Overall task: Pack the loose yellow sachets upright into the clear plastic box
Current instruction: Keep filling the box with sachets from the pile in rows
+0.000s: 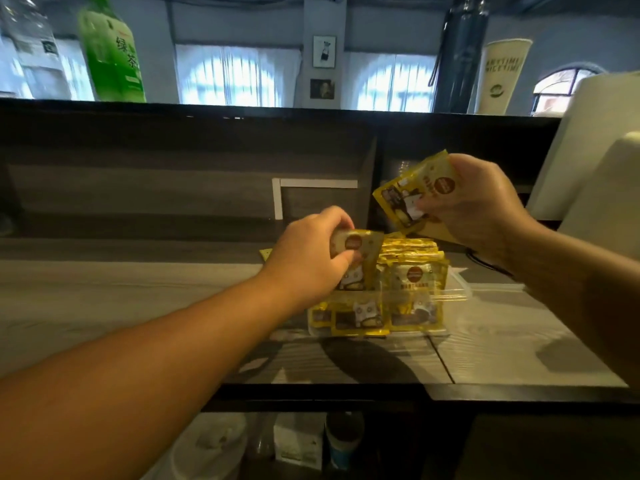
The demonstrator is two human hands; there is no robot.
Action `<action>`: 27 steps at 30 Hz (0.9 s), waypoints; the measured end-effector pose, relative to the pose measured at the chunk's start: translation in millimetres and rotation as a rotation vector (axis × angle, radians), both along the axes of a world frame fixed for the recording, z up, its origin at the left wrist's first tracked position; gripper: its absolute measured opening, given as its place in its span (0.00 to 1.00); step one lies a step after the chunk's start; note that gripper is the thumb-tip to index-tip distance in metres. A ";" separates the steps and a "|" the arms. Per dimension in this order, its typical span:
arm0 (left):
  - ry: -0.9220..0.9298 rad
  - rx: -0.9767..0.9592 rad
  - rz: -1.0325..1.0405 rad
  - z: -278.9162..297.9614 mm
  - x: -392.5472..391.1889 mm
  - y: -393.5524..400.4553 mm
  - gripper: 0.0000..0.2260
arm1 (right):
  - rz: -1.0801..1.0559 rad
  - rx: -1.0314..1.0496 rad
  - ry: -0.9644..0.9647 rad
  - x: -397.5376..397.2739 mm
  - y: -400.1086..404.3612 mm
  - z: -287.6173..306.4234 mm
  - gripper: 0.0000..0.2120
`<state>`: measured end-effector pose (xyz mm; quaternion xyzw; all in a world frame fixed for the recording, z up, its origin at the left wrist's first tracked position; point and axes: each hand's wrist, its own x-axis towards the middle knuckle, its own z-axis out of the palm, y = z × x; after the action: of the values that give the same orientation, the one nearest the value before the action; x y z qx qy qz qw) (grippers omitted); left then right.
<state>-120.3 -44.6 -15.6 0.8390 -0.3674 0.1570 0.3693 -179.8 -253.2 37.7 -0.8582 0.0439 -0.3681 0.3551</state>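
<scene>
Left hand (311, 254) pinches a yellow sachet (360, 258) into the clear box (377, 306) on the counter; right hand (478, 202) grips spare sachets (405, 199) above (light, floppy, probably slippery; best held by edges).

Daylight enters through the arched windows (228, 77) behind the counter, blown out to white. The wooden counter (104, 292) below them sits dim, with dark oval shadows on it beneath the forearms. The green bottle (110, 50) left of the windows is motion-blurred. Straight lines bow toward the frame edges.
</scene>
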 end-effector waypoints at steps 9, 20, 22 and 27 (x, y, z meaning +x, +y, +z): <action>-0.133 0.423 0.283 2.4 1.7 -8.0 0.15 | 0.082 -0.171 0.111 -13.1 -1.3 -12.6 0.19; -0.098 0.389 0.240 -1.2 2.4 -1.1 0.05 | 0.213 -0.488 0.355 -5.1 18.6 -26.1 0.16; -0.069 0.369 0.235 -1.6 3.2 -0.5 0.04 | 0.231 -0.548 0.372 -2.2 21.5 -31.8 0.16; -0.006 0.299 0.199 -3.1 5.7 0.0 0.05 | 0.084 -0.744 0.430 8.0 28.4 -41.3 0.10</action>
<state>-114.6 -44.6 -18.7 0.9164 -0.3029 0.1390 0.2217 -171.8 -224.8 -3.6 -0.9860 -0.0538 -0.1567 0.0188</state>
